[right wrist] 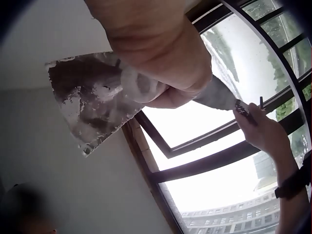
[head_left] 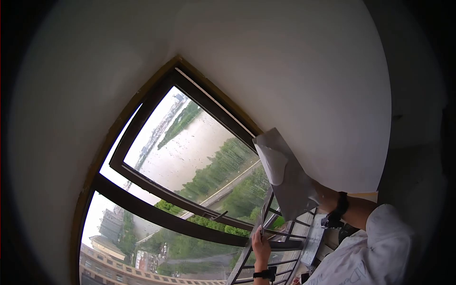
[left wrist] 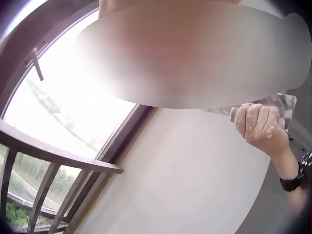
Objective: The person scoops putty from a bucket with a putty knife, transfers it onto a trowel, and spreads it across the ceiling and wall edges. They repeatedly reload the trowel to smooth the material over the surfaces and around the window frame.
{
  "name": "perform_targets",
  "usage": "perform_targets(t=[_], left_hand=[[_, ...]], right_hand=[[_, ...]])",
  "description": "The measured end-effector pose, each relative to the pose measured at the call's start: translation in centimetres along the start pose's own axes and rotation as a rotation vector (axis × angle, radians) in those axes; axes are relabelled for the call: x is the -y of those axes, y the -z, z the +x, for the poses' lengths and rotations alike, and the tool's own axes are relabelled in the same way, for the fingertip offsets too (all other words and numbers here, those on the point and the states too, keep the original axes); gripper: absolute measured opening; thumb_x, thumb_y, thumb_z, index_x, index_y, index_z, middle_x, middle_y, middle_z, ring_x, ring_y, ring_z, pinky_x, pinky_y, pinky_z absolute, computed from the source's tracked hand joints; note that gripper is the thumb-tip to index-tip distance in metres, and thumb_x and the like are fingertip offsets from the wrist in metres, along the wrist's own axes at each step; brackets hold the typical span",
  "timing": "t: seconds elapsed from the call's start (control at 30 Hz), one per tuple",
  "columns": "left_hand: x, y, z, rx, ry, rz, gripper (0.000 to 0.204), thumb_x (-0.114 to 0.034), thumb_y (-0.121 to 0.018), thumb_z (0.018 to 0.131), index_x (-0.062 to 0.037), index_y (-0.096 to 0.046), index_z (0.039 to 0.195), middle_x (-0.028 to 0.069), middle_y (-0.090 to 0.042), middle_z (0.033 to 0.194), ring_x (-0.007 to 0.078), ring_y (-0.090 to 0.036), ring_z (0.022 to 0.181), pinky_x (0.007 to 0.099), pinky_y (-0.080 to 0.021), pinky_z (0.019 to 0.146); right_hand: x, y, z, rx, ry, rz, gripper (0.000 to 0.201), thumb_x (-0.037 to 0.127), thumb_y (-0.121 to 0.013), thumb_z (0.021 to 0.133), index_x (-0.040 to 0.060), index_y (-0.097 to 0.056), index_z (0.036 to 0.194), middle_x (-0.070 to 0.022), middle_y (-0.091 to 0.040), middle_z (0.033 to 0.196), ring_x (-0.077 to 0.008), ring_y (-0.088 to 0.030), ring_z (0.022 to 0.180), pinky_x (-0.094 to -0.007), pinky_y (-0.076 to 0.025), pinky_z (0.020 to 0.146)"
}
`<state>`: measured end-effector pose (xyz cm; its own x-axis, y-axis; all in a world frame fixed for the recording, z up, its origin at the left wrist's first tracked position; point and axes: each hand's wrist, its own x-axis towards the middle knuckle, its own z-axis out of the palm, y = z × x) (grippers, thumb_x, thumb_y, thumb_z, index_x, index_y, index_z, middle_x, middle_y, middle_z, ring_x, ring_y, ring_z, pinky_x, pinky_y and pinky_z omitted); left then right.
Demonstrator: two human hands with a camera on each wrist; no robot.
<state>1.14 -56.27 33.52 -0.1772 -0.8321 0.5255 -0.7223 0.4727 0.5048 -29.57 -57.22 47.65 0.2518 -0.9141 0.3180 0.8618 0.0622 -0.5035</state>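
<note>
My right hand (right wrist: 161, 53) grips a plastering trowel from beneath. Its broad metal plate (head_left: 292, 185) is raised beside the window's right edge, with a pale patch on the near-left part. White smears show on the underside of the trowel (right wrist: 90, 100). In the left wrist view, my right hand (left wrist: 263, 126) has white specks over the knuckles. Lower down, my left hand (head_left: 260, 248) holds a putty knife by its dark handle. The putty knife's blade (right wrist: 217, 95) points up towards the trowel. A blurred patch hides most of my left hand in the left wrist view.
A tilted dark-framed window sash (head_left: 190, 209) stands at the opening, river and trees beyond. Metal railing bars (left wrist: 44, 195) cross its lower part. Pale wall (head_left: 304, 71) surrounds the frame. Beneath my right arm lies a pale board-like surface (head_left: 313, 240).
</note>
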Motion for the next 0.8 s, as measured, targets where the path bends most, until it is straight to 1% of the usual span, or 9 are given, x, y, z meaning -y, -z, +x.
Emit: perform_targets(t=[0.1,0.2,0.27,0.33,0.4,0.43,0.5,0.67,0.8], left_hand=[[2.3,0.2,-3.5,-0.026,0.219,0.006,0.032,-0.005,-0.057,0.088,0.003,-0.056,0.119,0.0215,-0.062,0.097,0.0377,-0.06,0.09,0.0421,-0.047,0.082],[4.4,1.1,-8.1,0.0,0.411,0.24,0.027,-0.015,-0.058,0.096,0.0022,-0.057,0.116,0.0154,-0.065,0.101,0.0293,-0.061,0.087,0.0389,-0.05,0.076],[2.1,1.7,-8.2,-0.057,0.549,0.164,0.037,-0.015,-0.053,0.097,0.007,-0.05,0.127,0.0224,-0.062,0.115,0.0374,-0.056,0.105,0.0439,-0.045,0.09],[2.8,1.4,-10.1,-0.226,0.507,0.272,0.026,-0.019,-0.05,0.098,0.0027,-0.061,0.107,0.0144,-0.065,0.094,0.0272,-0.06,0.086,0.0382,-0.047,0.073],[3.3,1.0,-8.7,-0.258,0.518,0.297,0.026,-0.019,-0.05,0.098,0.0026,-0.061,0.106,0.0143,-0.065,0.094,0.0271,-0.06,0.086,0.0381,-0.047,0.073],[3.4,0.5,-7.8,-0.271,0.526,0.301,0.026,-0.019,-0.05,0.098,0.0025,-0.061,0.106,0.0141,-0.065,0.094,0.0269,-0.06,0.085,0.038,-0.047,0.073],[3.8,-0.7,-5.7,-0.305,0.534,0.301,0.026,-0.02,-0.05,0.098,0.0023,-0.061,0.106,0.0139,-0.065,0.093,0.0267,-0.059,0.085,0.0377,-0.047,0.073],[6.6,-2.3,1.6,-0.419,0.511,0.286,0.025,-0.02,-0.05,0.098,0.0017,-0.061,0.104,0.0133,-0.065,0.092,0.0259,-0.059,0.083,0.0372,-0.047,0.072],[7.1,-2.9,3.2,-0.409,0.524,0.264,0.025,-0.02,-0.05,0.098,0.0013,-0.061,0.103,0.0128,-0.064,0.091,0.0253,-0.059,0.082,0.0368,-0.046,0.071]], right_hand=[[2.9,-1.5,8.4,0.096,0.269,-0.248,0.024,0.021,-0.052,0.099,0.0047,-0.053,0.117,-0.0053,-0.061,0.107,-0.0161,-0.063,0.094,-0.033,-0.054,0.08],[6.2,-5.7,18.9,0.206,0.136,0.262,0.031,0.027,-0.052,0.098,0.0072,-0.05,0.122,-0.0086,-0.06,0.115,-0.0201,-0.061,0.105,-0.0418,-0.053,0.087],[8.3,-8.8,25.1,0.131,0.151,0.303,0.037,0.033,-0.046,0.101,0.0096,-0.043,0.129,-0.0091,-0.053,0.128,-0.0208,-0.056,0.115,-0.0457,-0.05,0.089],[9.2,-11.0,32.4,0.191,0.291,0.471,0.025,0.034,-0.054,0.099,0.0105,-0.049,0.105,-0.0024,-0.058,0.09,-0.014,-0.056,0.078,-0.0343,-0.048,0.068],[10.2,-13.0,37.4,0.198,0.495,0.49,0.022,0.027,-0.062,0.096,0.0112,-0.047,0.09,0.0014,-0.05,0.072,-0.0106,-0.046,0.061,-0.0308,-0.045,0.061],[10.6,-13.3,39.1,0.214,0.486,0.5,0.022,0.027,-0.062,0.096,0.0112,-0.047,0.09,0.0014,-0.05,0.072,-0.0106,-0.046,0.061,-0.0308,-0.045,0.061],[11.8,-13.9,42.1,0.005,0.807,0.334,0.018,0.017,-0.066,0.092,0.008,-0.051,0.089,0.0003,-0.054,0.073,-0.0093,-0.05,0.061,-0.0277,-0.045,0.06],[19.2,-12.2,43.2,-0.102,1.303,0.073,0.011,0.004,-0.066,0.088,0.0046,-0.058,0.096,0.0011,-0.06,0.077,-0.0056,-0.052,0.065,-0.0197,-0.043,0.059],[24.1,-11.8,46.1,-0.241,1.389,-0.097,0.007,0.005,-0.068,0.087,0.0015,-0.064,0.092,-0.0012,-0.062,0.077,-0.0076,-0.056,0.069,-0.0248,-0.044,0.062]])
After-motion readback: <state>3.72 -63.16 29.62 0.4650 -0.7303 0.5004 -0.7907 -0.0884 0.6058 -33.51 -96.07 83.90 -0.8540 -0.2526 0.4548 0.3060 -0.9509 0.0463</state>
